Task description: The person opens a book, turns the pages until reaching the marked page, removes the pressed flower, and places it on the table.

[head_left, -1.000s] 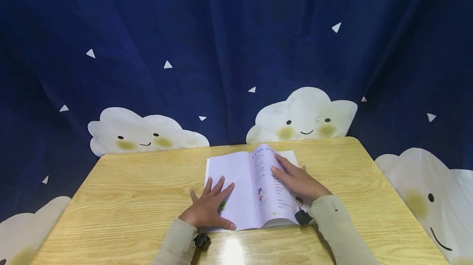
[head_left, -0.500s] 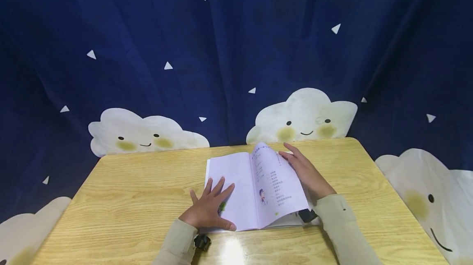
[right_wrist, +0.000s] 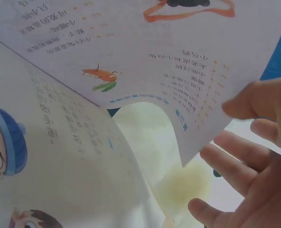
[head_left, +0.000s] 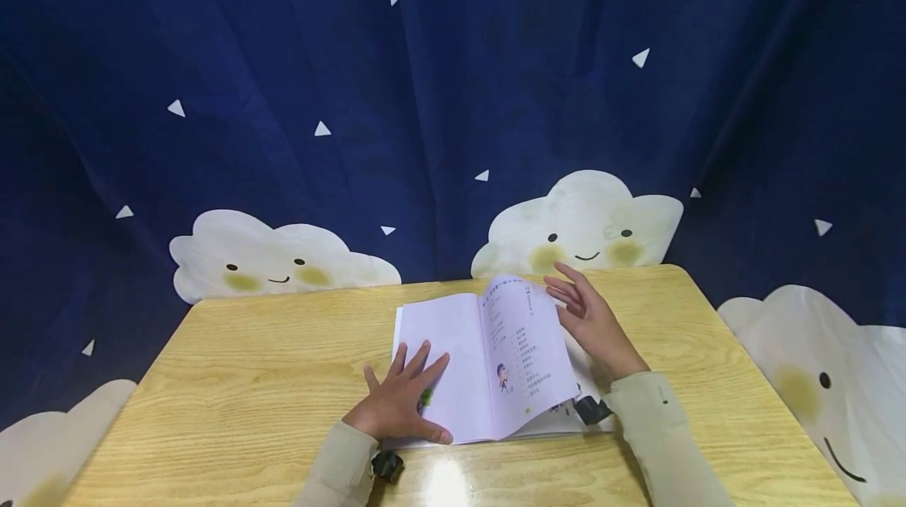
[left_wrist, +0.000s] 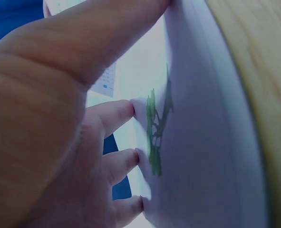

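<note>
Head view: book (head_left: 460, 350) open at centre of bench (head_left: 233, 381); left hand (head_left: 396, 401) flat on left page, fingers spread; right hand (head_left: 591, 322) lifting page (head_left: 527, 350), fingers relaxed, grasping nothing.

Book (head_left: 488, 365) lies on table (head_left: 248, 381), before curtain (head_left: 425, 98).

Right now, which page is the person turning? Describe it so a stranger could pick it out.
On the wooden table lies an open book. The left hand presses its left page flat; the right hand touches the raised page. That page alone arches off the book, with printed lines and a small cartoon figure.
</note>
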Demonstrator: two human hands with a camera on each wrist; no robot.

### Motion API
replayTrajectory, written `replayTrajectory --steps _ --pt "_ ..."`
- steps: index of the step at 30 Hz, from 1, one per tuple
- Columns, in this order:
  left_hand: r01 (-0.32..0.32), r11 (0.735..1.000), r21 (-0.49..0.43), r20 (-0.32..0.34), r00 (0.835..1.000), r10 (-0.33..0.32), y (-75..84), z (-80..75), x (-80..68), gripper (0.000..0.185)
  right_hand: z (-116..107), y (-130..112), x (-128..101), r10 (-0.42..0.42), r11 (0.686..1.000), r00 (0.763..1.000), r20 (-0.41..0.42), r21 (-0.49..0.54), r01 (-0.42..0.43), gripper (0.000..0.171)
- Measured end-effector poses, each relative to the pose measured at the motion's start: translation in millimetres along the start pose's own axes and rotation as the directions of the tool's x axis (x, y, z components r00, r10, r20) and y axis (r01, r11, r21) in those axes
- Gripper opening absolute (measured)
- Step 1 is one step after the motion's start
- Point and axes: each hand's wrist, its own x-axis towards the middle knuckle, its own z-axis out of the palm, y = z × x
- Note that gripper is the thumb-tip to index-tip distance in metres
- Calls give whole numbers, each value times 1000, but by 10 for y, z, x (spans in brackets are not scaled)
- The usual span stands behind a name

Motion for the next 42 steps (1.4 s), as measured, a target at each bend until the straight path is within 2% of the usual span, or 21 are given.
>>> replayTrajectory --steps 5,10,14,17,22,26,33,42 --pt "0 1000 2 -2 1000 0 2 -11 -1 115 7 -52 17 -60 996 997 -39 -71 58 73" --pt "0 1000 -1 -2 1000 0 12 -16 -8 115 54 -106 8 -24 997 999 -40 -81 20 87" --pt "-1 1000 -13 7 1000 1 16 -4 -21 114 125 -114 -45 53 992 997 47 -121 -47 87" --pt "-5 1000 -19 6 1000 5 18 6 -31 114 180 -103 -83 66 982 988 136 -185 -40 76" --pt "-5 1000 -12 -16 1000 5 32 4 -40 114 280 -96 -119 30 970 966 256 -240 34 55" --pt "17 1000 -4 -30 999 -17 40 4 -38 114 364 -118 -140 12 961 947 321 -264 78 57" --pt "37 999 10 -60 998 -37 6 0 -26 114 497 -182 -170 29 956 925 378 -281 85 63" --pt "51 999 3 -58 997 -50 38 -12 -15 114 559 -180 -208 39 953 913 406 -290 88 57"
